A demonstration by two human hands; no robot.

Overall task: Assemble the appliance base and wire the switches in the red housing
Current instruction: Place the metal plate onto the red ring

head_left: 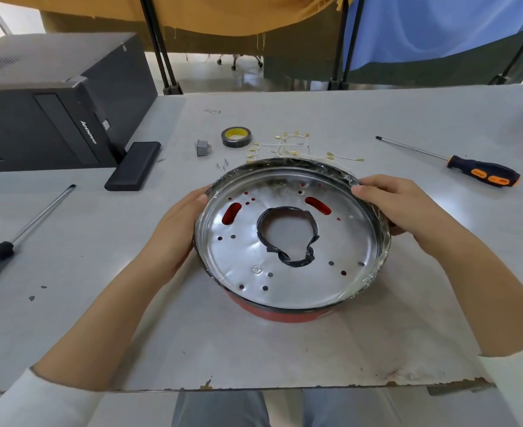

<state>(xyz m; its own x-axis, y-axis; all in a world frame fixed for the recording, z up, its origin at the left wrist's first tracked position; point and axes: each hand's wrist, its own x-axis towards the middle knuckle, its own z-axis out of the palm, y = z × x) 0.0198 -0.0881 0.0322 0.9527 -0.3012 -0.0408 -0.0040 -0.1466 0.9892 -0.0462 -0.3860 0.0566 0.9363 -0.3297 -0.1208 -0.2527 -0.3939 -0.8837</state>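
Note:
A round silver metal base plate with a taped centre hole sits in the red housing, whose red side shows below the front rim. My left hand grips the left rim, thumb over the edge. My right hand grips the right rim the same way. Behind the housing lie several white wires with brass terminals, a small grey switch and two or three small screws.
A roll of black tape lies beside the switch. An orange-handled screwdriver lies at the right, a green-handled one at the left. A black computer tower and a black flat box stand at the back left.

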